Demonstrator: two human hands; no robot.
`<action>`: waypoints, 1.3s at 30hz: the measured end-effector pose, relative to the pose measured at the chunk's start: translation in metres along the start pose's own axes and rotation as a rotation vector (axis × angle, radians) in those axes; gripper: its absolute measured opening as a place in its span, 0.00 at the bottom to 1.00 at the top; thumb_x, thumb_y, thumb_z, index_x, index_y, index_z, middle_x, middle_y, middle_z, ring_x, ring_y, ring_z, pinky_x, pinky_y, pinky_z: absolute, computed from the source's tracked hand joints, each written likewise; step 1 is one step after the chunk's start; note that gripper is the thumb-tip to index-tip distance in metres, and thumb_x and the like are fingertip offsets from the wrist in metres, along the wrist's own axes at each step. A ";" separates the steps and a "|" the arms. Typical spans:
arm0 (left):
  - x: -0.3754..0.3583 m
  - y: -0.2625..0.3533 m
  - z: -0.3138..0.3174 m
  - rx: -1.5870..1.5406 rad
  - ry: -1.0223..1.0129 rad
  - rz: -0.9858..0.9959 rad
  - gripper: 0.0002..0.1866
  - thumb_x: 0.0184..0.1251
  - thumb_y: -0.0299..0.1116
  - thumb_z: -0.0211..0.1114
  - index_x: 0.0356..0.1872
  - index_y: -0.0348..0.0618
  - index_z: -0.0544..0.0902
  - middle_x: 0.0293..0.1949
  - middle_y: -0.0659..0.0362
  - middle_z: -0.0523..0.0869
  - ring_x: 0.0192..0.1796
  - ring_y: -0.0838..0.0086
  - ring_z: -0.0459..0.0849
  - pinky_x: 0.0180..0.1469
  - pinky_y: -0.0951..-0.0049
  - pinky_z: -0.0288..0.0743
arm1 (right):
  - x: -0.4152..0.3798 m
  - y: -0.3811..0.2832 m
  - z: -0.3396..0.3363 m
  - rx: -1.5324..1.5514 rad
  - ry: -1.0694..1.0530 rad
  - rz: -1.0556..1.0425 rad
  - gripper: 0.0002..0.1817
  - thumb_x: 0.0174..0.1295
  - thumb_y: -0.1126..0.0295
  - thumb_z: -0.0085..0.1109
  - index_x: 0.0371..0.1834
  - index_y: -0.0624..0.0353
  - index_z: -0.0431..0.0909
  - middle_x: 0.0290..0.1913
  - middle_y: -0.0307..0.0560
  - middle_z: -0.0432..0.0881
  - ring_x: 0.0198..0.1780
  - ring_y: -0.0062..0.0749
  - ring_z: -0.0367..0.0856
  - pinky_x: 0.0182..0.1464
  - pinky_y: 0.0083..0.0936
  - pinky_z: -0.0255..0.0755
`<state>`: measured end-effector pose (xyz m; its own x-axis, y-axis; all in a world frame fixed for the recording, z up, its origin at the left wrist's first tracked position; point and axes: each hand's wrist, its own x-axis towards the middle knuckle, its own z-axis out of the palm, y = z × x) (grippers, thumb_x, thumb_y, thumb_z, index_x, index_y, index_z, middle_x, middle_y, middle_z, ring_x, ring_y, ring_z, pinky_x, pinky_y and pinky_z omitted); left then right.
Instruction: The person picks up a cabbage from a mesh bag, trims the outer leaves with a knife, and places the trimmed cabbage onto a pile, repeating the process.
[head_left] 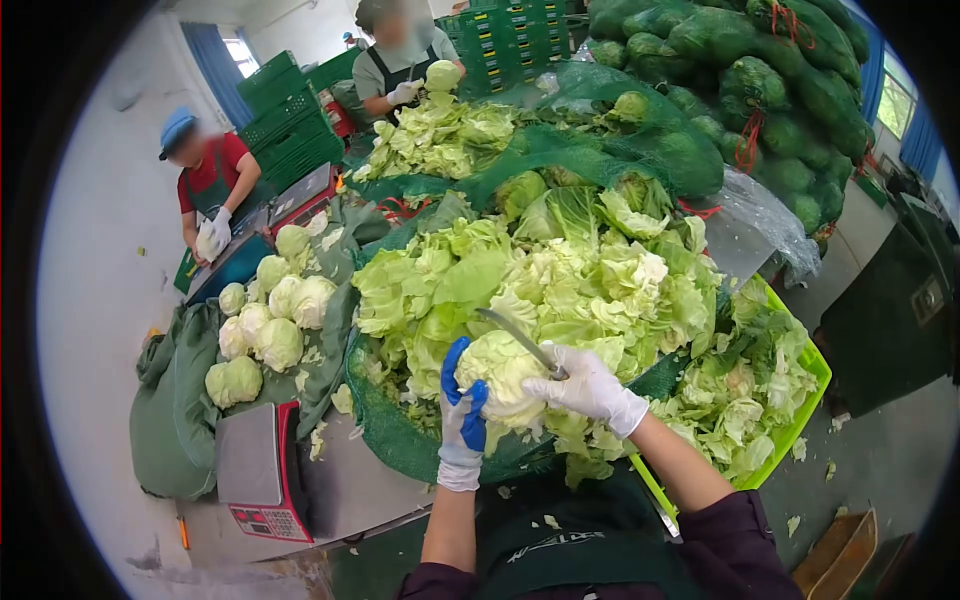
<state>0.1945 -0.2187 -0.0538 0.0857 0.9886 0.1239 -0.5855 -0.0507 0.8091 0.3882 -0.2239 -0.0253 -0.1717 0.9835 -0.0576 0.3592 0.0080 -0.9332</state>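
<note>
A pale, trimmed cabbage [500, 378] is held in front of me, above a heap of loose green leaves. My left hand [463, 415], in a blue and white glove, grips it from the left side with the fingers wrapped round it. In a thin white glove, my right hand [590, 382] is closed round the handle of a knife [516, 333], and the handle is mostly hidden by the fingers. The curved blade points up and left across the cabbage's upper right side. Behind both lies the pile of cut cabbage leaves [580, 280] on green netting.
Several trimmed cabbages [278, 340] lie on green cloth at the left, behind a red scale [262, 470]. A bright green crate [800, 420] of leaves stands right. Netted cabbage sacks [760, 100] are stacked behind. Two co-workers [215, 170] [400, 60] handle cabbages across the table.
</note>
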 end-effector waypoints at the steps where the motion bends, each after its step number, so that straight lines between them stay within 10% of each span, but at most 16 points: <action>1: 0.003 0.001 -0.001 -0.002 -0.026 0.007 0.37 0.52 0.27 0.63 0.68 0.40 0.63 0.63 0.54 0.71 0.63 0.69 0.72 0.65 0.71 0.67 | -0.002 -0.007 -0.006 0.002 0.009 0.001 0.36 0.49 0.50 0.73 0.55 0.66 0.75 0.26 0.43 0.78 0.28 0.24 0.78 0.31 0.22 0.73; 7: 0.005 0.000 -0.003 0.101 -0.095 0.026 0.38 0.55 0.36 0.65 0.69 0.40 0.62 0.63 0.53 0.71 0.64 0.65 0.72 0.68 0.66 0.63 | -0.004 -0.006 -0.012 -0.204 0.056 -0.284 0.17 0.57 0.66 0.65 0.45 0.65 0.77 0.23 0.37 0.76 0.23 0.18 0.75 0.26 0.19 0.70; 10: 0.002 -0.009 0.005 -0.173 -0.178 -0.052 0.38 0.61 0.42 0.65 0.70 0.41 0.60 0.64 0.53 0.69 0.66 0.63 0.69 0.69 0.62 0.63 | 0.000 -0.013 -0.014 0.155 0.155 0.100 0.14 0.55 0.64 0.61 0.32 0.66 0.76 0.25 0.54 0.79 0.23 0.40 0.79 0.28 0.30 0.72; 13: -0.001 -0.021 -0.005 -0.221 -0.112 -0.075 0.34 0.69 0.47 0.58 0.71 0.47 0.57 0.69 0.53 0.63 0.71 0.59 0.63 0.70 0.54 0.60 | 0.013 0.012 -0.017 -0.323 0.507 -0.100 0.15 0.58 0.68 0.56 0.45 0.68 0.76 0.27 0.59 0.80 0.26 0.47 0.81 0.28 0.37 0.75; 20: 0.002 -0.004 0.009 -0.023 -0.016 0.195 0.37 0.62 0.41 0.65 0.70 0.44 0.59 0.64 0.50 0.70 0.66 0.60 0.70 0.68 0.57 0.64 | -0.027 0.004 0.028 -1.056 0.422 -0.256 0.25 0.64 0.76 0.46 0.63 0.78 0.59 0.23 0.52 0.76 0.20 0.45 0.76 0.21 0.35 0.72; 25: -0.004 -0.011 0.000 -0.141 0.035 0.171 0.37 0.62 0.41 0.65 0.70 0.44 0.60 0.65 0.50 0.68 0.67 0.59 0.68 0.69 0.57 0.63 | 0.007 0.021 -0.011 -0.779 0.440 0.060 0.07 0.63 0.75 0.46 0.40 0.69 0.68 0.27 0.61 0.81 0.29 0.51 0.84 0.30 0.42 0.77; 32: -0.002 0.000 0.003 -0.073 -0.001 0.246 0.40 0.61 0.43 0.66 0.70 0.43 0.58 0.66 0.51 0.65 0.68 0.59 0.66 0.69 0.57 0.62 | -0.012 -0.019 0.003 -0.261 0.351 -0.187 0.24 0.64 0.59 0.58 0.59 0.61 0.69 0.37 0.56 0.82 0.38 0.50 0.82 0.41 0.35 0.76; 39: -0.009 -0.002 0.005 -0.056 -0.150 0.147 0.38 0.67 0.51 0.58 0.72 0.44 0.56 0.68 0.51 0.63 0.70 0.59 0.64 0.71 0.55 0.59 | 0.017 -0.008 -0.004 -0.421 0.398 -0.244 0.10 0.63 0.64 0.55 0.29 0.59 0.75 0.27 0.57 0.81 0.28 0.52 0.80 0.33 0.40 0.76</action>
<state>0.1991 -0.2282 -0.0529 0.1127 0.9386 0.3260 -0.6440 -0.1809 0.7433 0.3857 -0.2062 -0.0175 0.0314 0.9356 0.3516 0.6970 0.2316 -0.6786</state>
